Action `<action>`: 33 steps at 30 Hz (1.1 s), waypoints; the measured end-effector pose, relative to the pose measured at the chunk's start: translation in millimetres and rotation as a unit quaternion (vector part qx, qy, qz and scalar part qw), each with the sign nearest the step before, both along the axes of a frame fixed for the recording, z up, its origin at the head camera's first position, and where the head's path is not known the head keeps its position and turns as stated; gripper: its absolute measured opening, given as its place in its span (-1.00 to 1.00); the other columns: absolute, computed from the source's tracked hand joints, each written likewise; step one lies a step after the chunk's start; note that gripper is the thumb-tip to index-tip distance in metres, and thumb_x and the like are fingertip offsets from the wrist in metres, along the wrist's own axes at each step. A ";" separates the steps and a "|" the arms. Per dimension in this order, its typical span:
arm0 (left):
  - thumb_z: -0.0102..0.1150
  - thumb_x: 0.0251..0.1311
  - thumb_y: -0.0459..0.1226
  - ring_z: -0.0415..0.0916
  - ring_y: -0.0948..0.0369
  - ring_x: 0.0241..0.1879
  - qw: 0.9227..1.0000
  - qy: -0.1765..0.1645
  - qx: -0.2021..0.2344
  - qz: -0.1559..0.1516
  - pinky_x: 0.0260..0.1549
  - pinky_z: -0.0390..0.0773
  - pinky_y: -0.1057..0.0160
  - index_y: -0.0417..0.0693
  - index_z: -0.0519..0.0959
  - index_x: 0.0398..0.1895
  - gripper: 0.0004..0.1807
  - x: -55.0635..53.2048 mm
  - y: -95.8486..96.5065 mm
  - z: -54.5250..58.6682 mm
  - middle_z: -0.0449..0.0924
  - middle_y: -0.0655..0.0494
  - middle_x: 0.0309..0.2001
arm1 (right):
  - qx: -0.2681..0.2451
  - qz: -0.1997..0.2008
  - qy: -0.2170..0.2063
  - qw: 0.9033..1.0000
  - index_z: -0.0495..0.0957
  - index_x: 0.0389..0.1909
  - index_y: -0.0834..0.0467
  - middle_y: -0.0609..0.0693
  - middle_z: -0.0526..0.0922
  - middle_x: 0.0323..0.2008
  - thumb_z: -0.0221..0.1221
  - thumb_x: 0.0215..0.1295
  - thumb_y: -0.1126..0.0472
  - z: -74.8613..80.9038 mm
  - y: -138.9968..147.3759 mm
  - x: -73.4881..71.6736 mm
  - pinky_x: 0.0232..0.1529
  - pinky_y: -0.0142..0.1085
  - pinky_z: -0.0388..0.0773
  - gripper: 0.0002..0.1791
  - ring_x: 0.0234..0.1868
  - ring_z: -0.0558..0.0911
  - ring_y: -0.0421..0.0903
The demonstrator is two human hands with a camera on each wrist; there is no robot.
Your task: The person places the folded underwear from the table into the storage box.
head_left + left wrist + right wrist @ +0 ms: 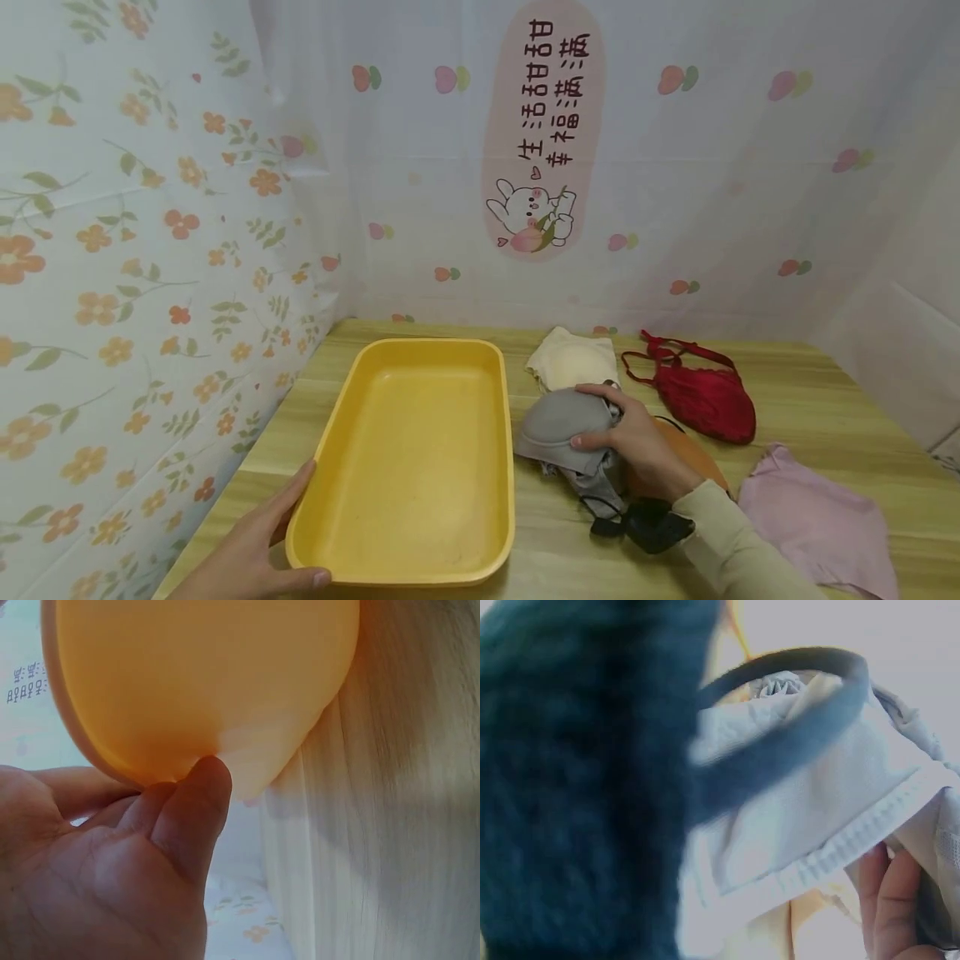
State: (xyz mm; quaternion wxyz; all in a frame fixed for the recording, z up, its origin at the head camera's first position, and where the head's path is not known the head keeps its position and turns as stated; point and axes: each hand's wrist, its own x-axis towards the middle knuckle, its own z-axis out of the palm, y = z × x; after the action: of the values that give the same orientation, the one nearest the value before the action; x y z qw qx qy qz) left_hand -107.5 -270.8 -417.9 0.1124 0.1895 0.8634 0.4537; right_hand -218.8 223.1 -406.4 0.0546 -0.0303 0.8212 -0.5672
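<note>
A yellow plastic basin (pixel 400 575) stands on the left of the table, its inside bare. My left hand (pixel 251 542) holds the basin's near left corner, thumb along the front and fingers at the side; the left wrist view shows the fingers (pixel 196 814) against its outer wall. My right hand (pixel 637 437) grips a grey bra (pixel 562 429) right of the basin, thumb and fingers spread across its cup. In the right wrist view, grey fabric (pixel 795 802) hangs over the fingers, and a blurred dark item (pixel 592 780) with a strap hides much of the scene.
Behind the grey bra lies a cream garment (pixel 573 362). A red lace bra (pixel 705 396) lies at the back right, a pink garment (pixel 817 525) at the front right. An orange piece (pixel 693 454) and a black item (pixel 652 527) lie by my right forearm. Patterned curtains surround the table.
</note>
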 end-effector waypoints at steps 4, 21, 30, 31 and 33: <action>0.43 0.16 -0.27 0.05 0.81 0.25 1.000 0.001 0.022 -0.012 0.02 0.49 0.60 -0.26 -0.35 0.61 0.24 1.5 -0.1 -1.0 -0.25 -0.59 0.53 | -0.022 0.001 0.015 1.000 0.34 0.44 0.14 0.23 0.24 0.44 0.53 -0.02 0.32 5.4 4.7 -2.1 0.08 -0.18 0.45 -0.06 0.27 0.38 0.23; 0.35 0.25 -0.28 0.13 0.77 0.23 0.996 -0.067 0.049 -0.034 0.02 0.48 0.59 -0.20 -0.47 0.60 0.23 0.0 -1.0 1.5 -0.48 -0.55 0.54 | -0.093 0.052 0.032 0.994 0.21 0.52 -0.02 0.09 -0.04 0.56 0.38 0.21 0.32 68.0 9.9 -2.0 -0.01 -0.42 0.62 -0.12 0.31 0.29 0.19; 0.39 0.22 -0.24 0.14 0.11 0.46 1.000 -0.020 -0.007 -0.018 0.08 0.55 0.42 -0.16 -0.41 0.62 0.23 0.6 -3.0 -0.6 -0.37 -0.50 0.56 | -0.117 0.090 0.042 0.988 0.21 0.51 0.00 0.02 0.12 0.43 0.36 0.22 0.37 96.4 -7.9 -11.3 0.03 -0.39 0.61 -0.13 0.30 0.32 0.13; 0.39 0.21 -0.24 0.16 0.25 0.45 1.000 -0.017 -0.002 -0.018 0.08 0.54 0.46 -0.16 -0.40 0.62 0.24 0.8 -2.9 -1.0 -0.36 -0.50 0.56 | -0.118 0.095 0.043 0.988 0.20 0.52 0.01 0.03 0.12 0.43 0.35 0.22 0.38 98.9 -10.2 -12.3 0.03 -0.38 0.61 -0.13 0.30 0.32 0.14; 0.40 0.19 -0.26 0.16 0.51 0.39 1.000 -0.012 0.011 -0.021 0.06 0.49 0.54 -0.17 -0.38 0.62 0.24 1.2 -2.1 -1.8 -0.35 -0.52 0.56 | -0.121 0.102 0.042 0.987 0.21 0.51 0.01 0.05 0.13 0.44 0.34 0.22 0.39 104.4 -15.3 -14.5 0.03 -0.38 0.61 -0.14 0.32 0.31 0.15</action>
State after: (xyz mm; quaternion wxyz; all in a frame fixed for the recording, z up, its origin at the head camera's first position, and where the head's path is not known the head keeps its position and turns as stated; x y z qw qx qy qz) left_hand -106.3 -272.9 -419.7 0.1301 0.2036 0.8526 0.4633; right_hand -233.4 207.8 -302.0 0.0735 -0.1445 0.7410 -0.6516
